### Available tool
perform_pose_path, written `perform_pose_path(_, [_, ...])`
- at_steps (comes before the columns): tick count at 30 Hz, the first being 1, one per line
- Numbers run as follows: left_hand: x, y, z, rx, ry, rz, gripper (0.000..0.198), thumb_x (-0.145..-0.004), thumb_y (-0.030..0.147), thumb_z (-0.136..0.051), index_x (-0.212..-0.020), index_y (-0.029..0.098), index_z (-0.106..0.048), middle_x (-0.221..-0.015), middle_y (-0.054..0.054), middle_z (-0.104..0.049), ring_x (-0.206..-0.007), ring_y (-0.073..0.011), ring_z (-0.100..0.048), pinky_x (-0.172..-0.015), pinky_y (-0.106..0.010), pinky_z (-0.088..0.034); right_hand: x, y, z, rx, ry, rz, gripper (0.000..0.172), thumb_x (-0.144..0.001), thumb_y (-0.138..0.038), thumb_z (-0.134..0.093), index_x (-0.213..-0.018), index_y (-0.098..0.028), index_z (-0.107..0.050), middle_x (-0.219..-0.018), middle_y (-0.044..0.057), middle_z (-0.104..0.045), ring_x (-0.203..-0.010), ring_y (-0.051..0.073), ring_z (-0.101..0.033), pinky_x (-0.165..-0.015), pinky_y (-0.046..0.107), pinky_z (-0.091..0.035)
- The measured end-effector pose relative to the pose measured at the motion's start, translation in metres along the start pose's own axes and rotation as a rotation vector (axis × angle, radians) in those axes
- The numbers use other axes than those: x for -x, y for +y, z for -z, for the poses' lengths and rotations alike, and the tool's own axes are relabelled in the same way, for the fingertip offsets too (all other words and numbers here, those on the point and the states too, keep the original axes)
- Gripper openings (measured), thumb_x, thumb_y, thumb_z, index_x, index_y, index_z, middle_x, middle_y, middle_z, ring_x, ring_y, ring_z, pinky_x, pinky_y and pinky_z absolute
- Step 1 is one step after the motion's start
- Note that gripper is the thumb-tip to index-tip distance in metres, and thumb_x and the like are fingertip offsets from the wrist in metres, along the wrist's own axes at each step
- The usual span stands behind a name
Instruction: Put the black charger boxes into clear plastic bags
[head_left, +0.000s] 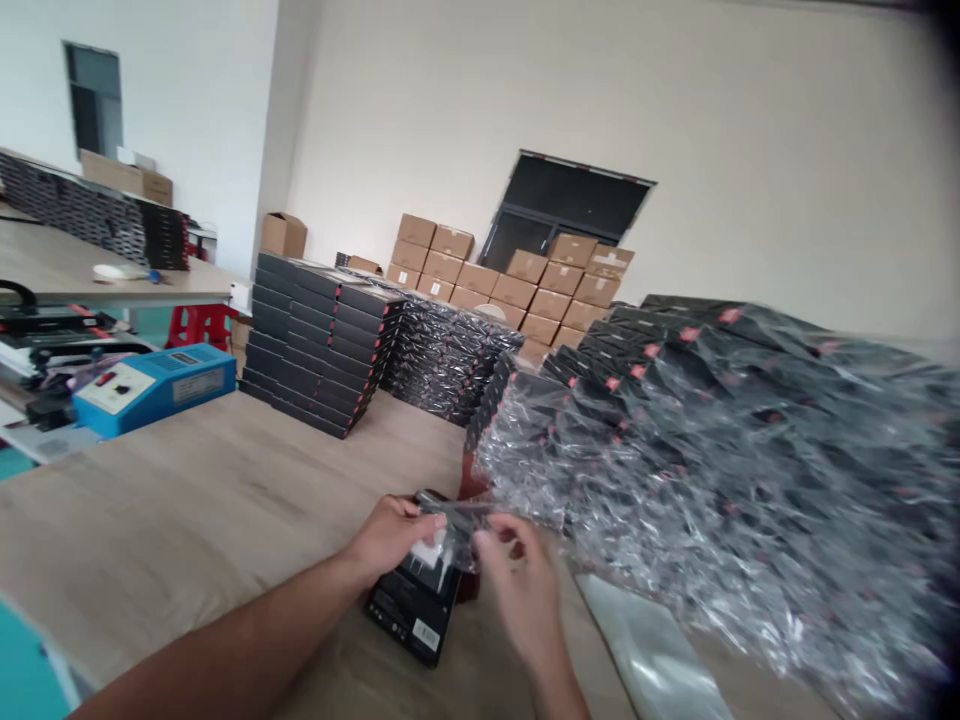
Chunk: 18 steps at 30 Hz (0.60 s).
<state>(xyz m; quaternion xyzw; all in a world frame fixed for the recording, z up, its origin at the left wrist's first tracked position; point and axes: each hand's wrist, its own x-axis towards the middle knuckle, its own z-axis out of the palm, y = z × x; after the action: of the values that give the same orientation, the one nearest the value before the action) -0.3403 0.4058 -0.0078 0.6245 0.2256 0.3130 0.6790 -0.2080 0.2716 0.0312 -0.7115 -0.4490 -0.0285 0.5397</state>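
A slim black box [412, 610] with a white barcode label lies tilted before me on the wooden table [225, 500]. Clear plastic film, apparently a bag [463, 522], covers its far end and stretches between my hands. My left hand [390, 540] is closed at the box's far left edge, thumb pressed on the film. On the other side, my right hand [521, 575] pinches the film between thumb and fingers, slightly smeared by motion. Beside my right forearm lies a flat stack of clear plastic bags [649, 650].
Many black boxes in clear wrap [712, 470] are piled along the right. Unwrapped black boxes [315, 345] stand stacked ahead, with wrapped ones [450, 355] behind them. A blue machine [180, 385] sits at the left. Cardboard cartons [517, 290] are stacked by the wall.
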Motion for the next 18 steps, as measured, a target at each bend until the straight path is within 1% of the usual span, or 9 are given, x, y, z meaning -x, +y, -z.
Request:
perform_pose_path(1, [0.000, 0.001, 0.000, 0.019, -0.007, -0.010, 0.043, -0.064, 0.053, -0.067, -0.056, 0.011, -0.064, -0.054, 0.000, -0.055, -0.051, -0.0091, -0.042, -0.052, -0.023, -0.031, 0.004, -0.007, -0.009, 0.091, -0.129, 0.086, 0.022, -0.071, -0.037, -0.068, -0.086, -0.021, -0.066, -0.083, 0.001, -0.066, -0.078, 0.018, -0.058, -0.072, 0.028, -0.043])
perform_pose_path(2, [0.000, 0.002, -0.001, 0.035, -0.008, -0.014, 0.043, -0.063, 0.053, -0.067, -0.056, 0.010, -0.065, -0.054, 0.000, -0.056, -0.051, -0.0094, -0.043, -0.052, -0.023, -0.032, 0.007, -0.012, -0.018, 0.137, -0.217, 0.136, 0.019, -0.072, -0.037, -0.066, -0.083, -0.022, -0.066, -0.082, 0.001, -0.066, -0.077, 0.018, -0.058, -0.071, 0.027, -0.043])
perform_pose_path(3, [0.000, 0.004, 0.000, 0.045, -0.004, -0.011, 0.044, -0.063, 0.053, -0.067, -0.057, 0.010, -0.065, -0.054, 0.000, -0.056, -0.051, -0.0097, -0.044, -0.052, -0.023, -0.032, 0.010, -0.014, -0.024, 0.161, -0.270, 0.154, 0.016, -0.075, -0.036, -0.064, -0.080, -0.022, -0.065, -0.079, 0.001, -0.065, -0.075, 0.018, -0.059, -0.069, 0.027, -0.043])
perform_pose_path(4, [0.001, 0.006, 0.001, 0.049, 0.002, -0.003, 0.045, -0.063, 0.054, -0.067, -0.058, 0.010, -0.066, -0.053, 0.000, -0.056, -0.050, -0.0097, -0.044, -0.051, -0.023, -0.033, 0.011, -0.014, -0.027, 0.172, -0.293, 0.147, 0.016, -0.078, -0.037, -0.060, -0.077, -0.022, -0.065, -0.075, 0.001, -0.065, -0.072, 0.017, -0.059, -0.068, 0.026, -0.043])
perform_pose_path(6, [0.001, 0.009, 0.003, 0.047, -0.012, 0.015, 0.045, -0.062, 0.054, -0.068, -0.059, 0.009, -0.066, -0.053, 0.000, -0.056, -0.049, -0.0094, -0.044, -0.050, -0.023, -0.032, 0.010, -0.011, -0.028, 0.164, -0.269, 0.096, 0.021, -0.081, -0.038, -0.055, -0.074, -0.021, -0.064, -0.071, 0.001, -0.065, -0.067, 0.016, -0.059, -0.064, 0.025, -0.044])
perform_pose_path(10, [0.000, 0.011, 0.010, 0.045, -0.136, 0.060, 0.041, -0.054, 0.044, -0.077, -0.073, 0.008, -0.071, -0.063, -0.002, -0.063, -0.054, -0.0102, -0.049, -0.054, -0.023, -0.036, 0.006, -0.003, -0.016, 0.129, -0.200, -0.006, 0.031, -0.081, -0.046, -0.052, -0.081, -0.020, -0.068, -0.072, 0.002, -0.068, -0.059, 0.016, -0.058, -0.059, 0.025, -0.045])
perform_pose_path(12, [-0.001, 0.011, 0.011, 0.030, -0.131, 0.086, 0.041, -0.051, 0.040, -0.078, -0.075, 0.008, -0.071, -0.063, -0.002, -0.063, -0.054, -0.0103, -0.049, -0.055, -0.023, -0.036, 0.004, -0.003, -0.011, 0.128, -0.188, -0.027, 0.035, -0.080, -0.049, -0.052, -0.085, -0.019, -0.069, -0.072, 0.002, -0.069, -0.056, 0.016, -0.057, -0.056, 0.025, -0.044])
perform_pose_path(15, [-0.001, 0.013, 0.013, 0.019, -0.080, 0.095, 0.041, -0.053, 0.043, -0.077, -0.075, 0.009, -0.069, -0.059, 0.000, -0.061, -0.052, -0.0098, -0.047, -0.053, -0.023, -0.034, 0.004, -0.005, -0.007, 0.166, -0.182, -0.003, 0.036, -0.081, -0.050, -0.051, -0.085, -0.019, -0.070, -0.069, 0.002, -0.068, -0.054, 0.016, -0.056, -0.053, 0.026, -0.043])
perform_pose_path(18, [0.000, 0.016, 0.013, 0.059, -0.095, 0.094, 0.045, -0.053, 0.046, -0.078, -0.077, 0.009, -0.070, -0.064, -0.001, -0.063, -0.055, -0.0106, -0.050, -0.055, -0.023, -0.035, 0.005, -0.007, -0.008, 0.214, -0.190, 0.073, 0.032, -0.082, -0.047, -0.051, -0.084, -0.021, -0.069, -0.075, 0.004, -0.069, -0.060, 0.018, -0.059, -0.057, 0.027, -0.045])
